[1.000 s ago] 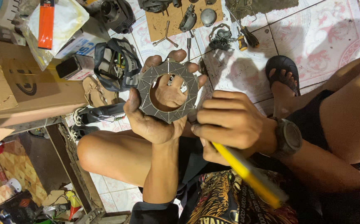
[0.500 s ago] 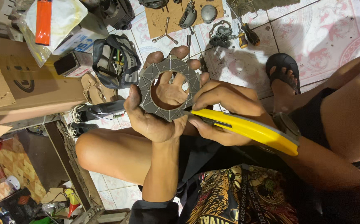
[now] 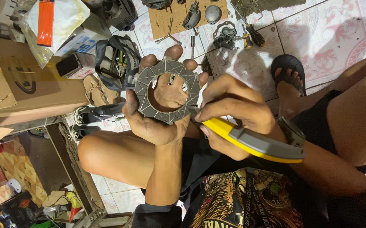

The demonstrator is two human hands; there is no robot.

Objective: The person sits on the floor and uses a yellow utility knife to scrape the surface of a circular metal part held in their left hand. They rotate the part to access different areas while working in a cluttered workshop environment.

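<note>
Disc (image 3: 167, 90) in left hand (image 3: 157, 122) palm.

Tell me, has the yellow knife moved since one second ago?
Yes. The yellow knife swung its handle up, from pointing at the shirt toward the right knee.

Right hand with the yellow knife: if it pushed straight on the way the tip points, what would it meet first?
The right hand aims the yellow knife left, its tip at the grey ring's lower right edge. It would likely meet that ring first, then the left hand behind it; depth is unclear.
</note>
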